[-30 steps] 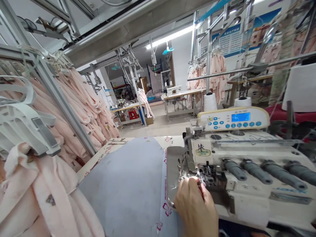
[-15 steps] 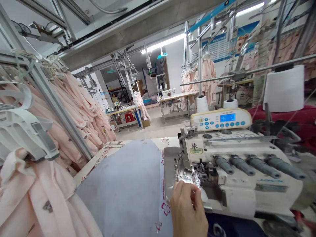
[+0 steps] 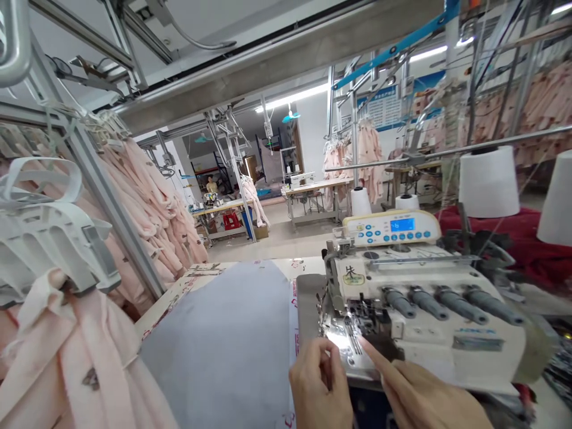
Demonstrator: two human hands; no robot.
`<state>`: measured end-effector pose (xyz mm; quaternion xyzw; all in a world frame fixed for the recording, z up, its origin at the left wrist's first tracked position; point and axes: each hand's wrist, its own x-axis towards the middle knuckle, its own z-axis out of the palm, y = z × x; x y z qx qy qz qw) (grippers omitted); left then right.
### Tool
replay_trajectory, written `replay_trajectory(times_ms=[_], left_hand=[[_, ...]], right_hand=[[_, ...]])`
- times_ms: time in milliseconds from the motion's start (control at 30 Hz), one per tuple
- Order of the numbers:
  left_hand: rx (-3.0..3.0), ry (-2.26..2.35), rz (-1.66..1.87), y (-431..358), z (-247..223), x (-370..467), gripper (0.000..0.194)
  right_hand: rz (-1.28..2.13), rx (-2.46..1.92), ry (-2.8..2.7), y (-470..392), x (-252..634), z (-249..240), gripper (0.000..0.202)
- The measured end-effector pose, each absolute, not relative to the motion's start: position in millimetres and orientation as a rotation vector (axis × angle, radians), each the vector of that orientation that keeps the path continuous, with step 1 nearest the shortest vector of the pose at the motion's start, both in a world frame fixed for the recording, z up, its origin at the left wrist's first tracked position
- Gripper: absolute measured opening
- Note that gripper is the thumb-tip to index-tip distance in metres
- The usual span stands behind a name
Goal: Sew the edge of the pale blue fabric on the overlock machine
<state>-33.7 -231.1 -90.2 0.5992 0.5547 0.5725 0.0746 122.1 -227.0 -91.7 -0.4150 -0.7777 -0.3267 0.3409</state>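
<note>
Since the earlier frame, right hand (image 3: 429, 399) has come into view at 5 o'clock; left hand (image 3: 320, 387) has drawn back from the needle area toward 6 o'clock.

Left hand: fingers curled loosely, thumb and forefinger close together at the front edge of the shiny metal needle plate (image 3: 344, 345). Cannot tell whether anything is pinched between them.

Right hand: forefinger extended, tip touching the needle plate just below the presser foot (image 3: 360, 313); other fingers folded; holds nothing visible.

Cream-white overlock sewing machine (image 3: 424, 310) sits at 3 o'clock on the worktop (image 3: 187, 286), with the grey-blue sheet (image 3: 232, 345) at 9 o'clock of the hands. White thread cones (image 3: 489, 182) stand at 1 o'clock. Pale pink fleece garments (image 3: 67, 357) hang at 8 o'clock on white plastic hangers (image 3: 49, 238).
</note>
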Motion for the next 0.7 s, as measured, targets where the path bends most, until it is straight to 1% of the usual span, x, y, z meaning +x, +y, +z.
replay_trajectory(times_ms=[67, 167, 467, 700], left_hand=[[1.770, 1.632, 1.686, -228, -90, -38, 0.027], [1.785, 1.610, 1.675, -225, -91, -37, 0.027], [1.877, 1.635, 1.545, -223, -84, -34, 0.025], [1.884, 1.685, 1.488, -222, -81, -31, 0.025]], right_hand=[[-0.941, -1.158, -2.011, -223, 109, -91, 0.046], [-0.950, -1.222, -2.022, -223, 99, -93, 0.052], [-0.967, -1.211, -2.051, -220, 96, -89, 0.034], [-0.967, -1.126, -2.001, -222, 97, -81, 0.030]])
